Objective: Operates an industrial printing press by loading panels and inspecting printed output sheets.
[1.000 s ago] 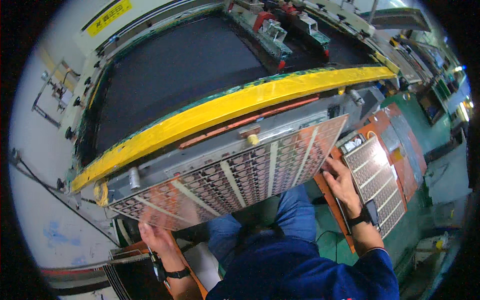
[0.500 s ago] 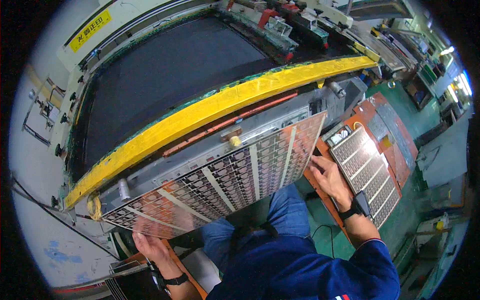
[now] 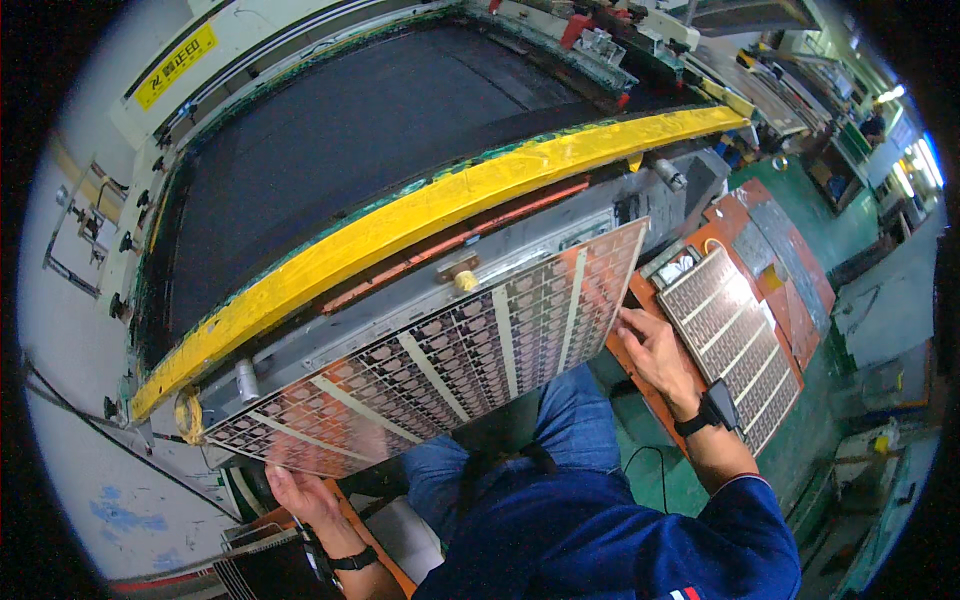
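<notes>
A large patterned panel, with rows of small repeated shapes and pale strips, slants between my two hands in front of a screen-printing machine. My left hand is closed on its lower left edge, thumb and fingers at the rim. At the right edge, my right hand pinches the panel between thumb and fingers; some fingertips are hidden behind it. The machine's yellow-taped frame runs just beyond the panel, with a dark screen behind it.
A second patterned panel lies on a brown board to my right. A squeegee carriage sits over the screen's far right part. A metal cylinder juts from the machine front near the panel's left end. Green floor shows at the right.
The squeegee carriage has shifted toward the far right over the screen. Both hands keep hold of the panel with hardly any movement. The view has shifted slightly.
</notes>
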{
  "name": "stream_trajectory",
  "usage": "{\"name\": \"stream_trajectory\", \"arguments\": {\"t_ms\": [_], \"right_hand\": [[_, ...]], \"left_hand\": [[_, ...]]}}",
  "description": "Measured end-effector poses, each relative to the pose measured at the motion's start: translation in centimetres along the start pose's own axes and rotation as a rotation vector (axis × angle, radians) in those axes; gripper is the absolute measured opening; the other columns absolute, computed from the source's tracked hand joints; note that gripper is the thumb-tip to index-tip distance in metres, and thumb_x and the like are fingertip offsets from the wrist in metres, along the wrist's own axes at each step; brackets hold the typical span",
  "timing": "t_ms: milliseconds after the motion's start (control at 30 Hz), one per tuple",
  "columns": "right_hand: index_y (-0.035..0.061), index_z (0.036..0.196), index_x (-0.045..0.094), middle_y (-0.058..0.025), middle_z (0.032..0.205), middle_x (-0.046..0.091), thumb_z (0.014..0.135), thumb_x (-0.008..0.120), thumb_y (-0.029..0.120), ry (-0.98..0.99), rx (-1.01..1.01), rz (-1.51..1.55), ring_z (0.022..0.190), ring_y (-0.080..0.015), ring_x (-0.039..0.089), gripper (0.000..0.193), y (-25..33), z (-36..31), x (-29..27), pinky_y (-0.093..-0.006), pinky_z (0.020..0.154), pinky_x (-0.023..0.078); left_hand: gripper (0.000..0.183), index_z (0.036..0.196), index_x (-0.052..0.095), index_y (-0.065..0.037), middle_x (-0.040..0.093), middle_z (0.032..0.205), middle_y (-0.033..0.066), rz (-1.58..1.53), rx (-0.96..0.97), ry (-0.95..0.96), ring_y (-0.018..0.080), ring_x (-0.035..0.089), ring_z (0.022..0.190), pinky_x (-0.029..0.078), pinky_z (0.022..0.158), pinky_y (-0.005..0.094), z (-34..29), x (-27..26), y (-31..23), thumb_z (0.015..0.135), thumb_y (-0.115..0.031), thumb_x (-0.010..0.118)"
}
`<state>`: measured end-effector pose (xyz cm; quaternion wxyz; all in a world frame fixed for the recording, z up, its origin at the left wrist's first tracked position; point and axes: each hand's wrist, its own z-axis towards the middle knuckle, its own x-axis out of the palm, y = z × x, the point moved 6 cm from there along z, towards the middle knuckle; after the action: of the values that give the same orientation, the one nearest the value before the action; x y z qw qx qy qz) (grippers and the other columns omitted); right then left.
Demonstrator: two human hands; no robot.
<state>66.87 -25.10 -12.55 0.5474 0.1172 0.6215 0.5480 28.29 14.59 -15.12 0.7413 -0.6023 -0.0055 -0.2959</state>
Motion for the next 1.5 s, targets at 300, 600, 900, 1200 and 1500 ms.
{"name": "stream_trajectory", "arguments": {"t_ms": [300,600,900,1200,1500], "right_hand": [[-0.0047,0.113,0.059,-0.0155,0.095,0.063,0.086,0.053,0.003,-0.034,0.002,0.032,0.08,-0.0213,0.061,0.029,0.0,-0.1,-0.4,-0.0294,0.065,0.048],[-0.0038,0.108,0.062,-0.0151,0.088,0.064,0.088,0.056,0.006,-0.025,-0.068,-0.047,0.076,-0.0214,0.061,0.023,-0.5,-0.2,-0.7,-0.0316,0.067,0.048],[-0.0014,0.113,0.059,-0.0088,0.108,0.062,0.094,0.055,0.017,-0.239,0.032,0.251,0.098,-0.0163,0.057,0.027,-4.5,1.1,-4.0,-0.029,0.087,0.043],[-0.0045,0.127,0.05,-0.012,0.125,0.054,0.099,0.04,0.028,-0.478,0.066,0.654,0.111,-0.0196,0.054,0.043,-5.1,2.0,-23.9,-0.0326,0.098,0.04],[-0.0049,0.124,0.053,-0.0189,0.124,0.056,0.101,0.035,0.023,-0.931,-0.013,-0.583,0.109,-0.0277,0.055,0.04,-12.6,7.6,-40.7,-0.0319,0.097,0.04]], "left_hand": [[0.039,0.116,0.053,0.004,0.057,0.118,0.0173,0.025,0.026,-0.027,0.0271,0.057,0.108,0.053,0.089,0.0451,0.0,-0.1,-0.6,0.097,-0.029,0.047],[0.032,0.114,0.053,0.001,0.058,0.113,0.0147,0.054,0.005,-0.04,0.0248,0.058,0.105,0.055,0.085,0.0462,-1.0,0.2,0.0,0.097,-0.025,0.046],[0.019,0.107,0.055,-0.002,0.06,0.098,0.0075,-0.027,-0.317,0.013,0.0197,0.06,0.09,0.054,0.076,0.0352,4.3,3.3,3.0,0.094,-0.016,0.052],[0.03,0.116,0.057,0.002,0.063,0.111,0.0125,0.416,-0.177,0.533,0.0189,0.06,0.101,0.048,0.09,0.0331,17.0,8.2,-4.5,0.09,-0.011,0.06],[0.019,0.105,0.061,0.001,0.062,0.09,0.0049,0.642,-0.298,0.19,0.0128,0.06,0.084,0.05,0.078,0.0248,31.1,7.2,-2.5,0.09,-0.01,0.057]]}}
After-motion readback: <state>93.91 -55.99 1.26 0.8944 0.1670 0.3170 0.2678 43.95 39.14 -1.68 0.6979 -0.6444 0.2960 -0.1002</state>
